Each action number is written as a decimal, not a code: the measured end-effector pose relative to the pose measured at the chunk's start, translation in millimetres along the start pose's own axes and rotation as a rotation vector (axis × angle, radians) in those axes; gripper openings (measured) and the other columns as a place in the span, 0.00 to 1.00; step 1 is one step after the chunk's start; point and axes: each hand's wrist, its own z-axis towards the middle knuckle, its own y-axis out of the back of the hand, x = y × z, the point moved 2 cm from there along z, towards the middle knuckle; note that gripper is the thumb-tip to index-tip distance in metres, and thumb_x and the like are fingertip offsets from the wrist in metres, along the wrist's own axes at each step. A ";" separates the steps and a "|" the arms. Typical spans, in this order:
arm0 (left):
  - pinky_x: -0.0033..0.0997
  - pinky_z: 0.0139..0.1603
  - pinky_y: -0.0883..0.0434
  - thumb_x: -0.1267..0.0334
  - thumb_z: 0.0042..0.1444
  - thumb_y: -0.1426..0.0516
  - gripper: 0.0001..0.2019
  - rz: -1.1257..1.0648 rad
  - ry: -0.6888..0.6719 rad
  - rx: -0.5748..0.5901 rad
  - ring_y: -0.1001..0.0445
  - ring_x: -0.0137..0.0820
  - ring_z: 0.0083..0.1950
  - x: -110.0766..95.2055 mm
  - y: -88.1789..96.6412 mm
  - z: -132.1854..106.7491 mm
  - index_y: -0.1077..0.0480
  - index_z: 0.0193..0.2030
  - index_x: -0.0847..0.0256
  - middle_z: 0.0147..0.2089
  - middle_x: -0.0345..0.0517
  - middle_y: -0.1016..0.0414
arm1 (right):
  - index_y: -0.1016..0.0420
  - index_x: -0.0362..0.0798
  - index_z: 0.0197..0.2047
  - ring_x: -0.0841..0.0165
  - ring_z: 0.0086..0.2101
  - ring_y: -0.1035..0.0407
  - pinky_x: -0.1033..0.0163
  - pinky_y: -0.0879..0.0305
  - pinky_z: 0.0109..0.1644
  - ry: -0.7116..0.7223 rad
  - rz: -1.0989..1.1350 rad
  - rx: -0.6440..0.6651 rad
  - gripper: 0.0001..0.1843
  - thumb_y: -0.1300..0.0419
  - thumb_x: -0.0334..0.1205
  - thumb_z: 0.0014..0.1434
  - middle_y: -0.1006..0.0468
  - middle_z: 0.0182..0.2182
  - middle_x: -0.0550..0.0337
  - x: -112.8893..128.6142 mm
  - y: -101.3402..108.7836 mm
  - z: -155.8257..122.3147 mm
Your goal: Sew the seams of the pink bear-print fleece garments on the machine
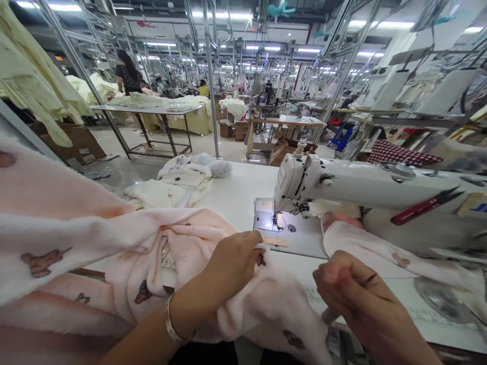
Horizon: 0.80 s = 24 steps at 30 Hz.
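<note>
Left hand closed on bunched pink printed fleece, right hand pinched shut, its hold unclear, both just in front of the sewing machine; likely risk: puckering from uneven feeding.

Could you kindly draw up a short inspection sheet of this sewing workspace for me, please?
surface: white sewing table carrying a sewing machine.
job's things: pink fleece fabric with brown animal prints, bunched before the needle plate.
clutter: cream garments beyond the fabric; red-handled thread snips by the machine's arm.
grippers: left hand, wearing a bangle, grips the fabric; right hand closed, a thin dark thing at its fingers.
cables: dark cords at the rack, far right.
surroundings: rows of sewing stations, a co-worker, cardboard boxes.
</note>
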 end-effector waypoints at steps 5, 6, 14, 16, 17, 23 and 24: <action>0.30 0.35 0.36 0.72 0.57 0.55 0.07 -0.015 -0.046 -0.069 0.31 0.32 0.34 0.0 4.4 -2.8 0.38 0.34 0.60 0.32 0.42 0.29 | 0.30 0.54 0.36 0.67 0.26 0.35 0.64 0.44 0.30 -0.142 -0.909 0.202 0.09 0.50 0.44 0.61 0.27 0.24 0.63 -5.1 1.3 -5.6; 0.31 0.35 0.36 0.72 0.56 0.55 0.07 -0.002 -0.064 -0.071 0.32 0.32 0.34 0.1 3.8 -3.5 0.38 0.34 0.60 0.32 0.42 0.30 | 0.31 0.53 0.32 0.67 0.26 0.35 0.64 0.44 0.30 -0.158 -0.947 0.274 0.11 0.52 0.43 0.61 0.27 0.24 0.63 -4.8 1.7 -8.1; 0.31 0.35 0.36 0.74 0.55 0.55 0.08 0.051 -0.045 -0.055 0.31 0.33 0.34 -0.7 -6.4 -3.3 0.38 0.35 0.61 0.32 0.43 0.30 | 0.32 0.51 0.29 0.65 0.44 0.37 0.62 0.41 0.46 0.102 -0.539 0.194 0.15 0.53 0.47 0.64 0.33 0.31 0.58 5.6 1.4 -10.5; 0.31 0.34 0.36 0.73 0.55 0.54 0.07 0.066 -0.054 -0.026 0.31 0.33 0.34 -3.1 -14.5 -3.7 0.38 0.36 0.61 0.32 0.43 0.29 | 0.33 0.50 0.29 0.67 0.38 0.36 0.62 0.40 0.43 0.068 -0.356 0.191 0.16 0.51 0.49 0.63 0.31 0.30 0.59 -3.6 -9.0 -5.4; 0.31 0.33 0.36 0.74 0.55 0.54 0.07 0.077 -0.058 -0.007 0.31 0.33 0.33 -3.8 -19.6 -3.9 0.38 0.35 0.61 0.31 0.43 0.29 | 0.34 0.50 0.29 0.70 0.30 0.38 0.64 0.40 0.36 0.022 -0.245 0.193 0.17 0.51 0.50 0.63 0.32 0.26 0.61 -8.7 -14.9 -3.6; 0.28 0.29 0.38 0.72 0.56 0.52 0.05 0.124 -0.049 0.044 0.29 0.33 0.31 2.0 -36.2 2.9 0.38 0.34 0.60 0.30 0.42 0.28 | 0.37 0.50 0.23 0.74 0.20 0.52 0.67 0.55 0.22 0.020 0.185 0.003 0.20 0.45 0.55 0.57 0.48 0.17 0.67 -3.9 -32.7 -22.4; 0.28 0.29 0.37 0.72 0.57 0.53 0.05 0.126 -0.044 0.034 0.29 0.33 0.31 3.5 -34.4 5.7 0.38 0.35 0.60 0.31 0.42 0.28 | 0.37 0.51 0.22 0.73 0.20 0.51 0.66 0.53 0.22 0.063 0.206 -0.008 0.19 0.45 0.54 0.57 0.48 0.17 0.67 1.6 -31.7 -28.7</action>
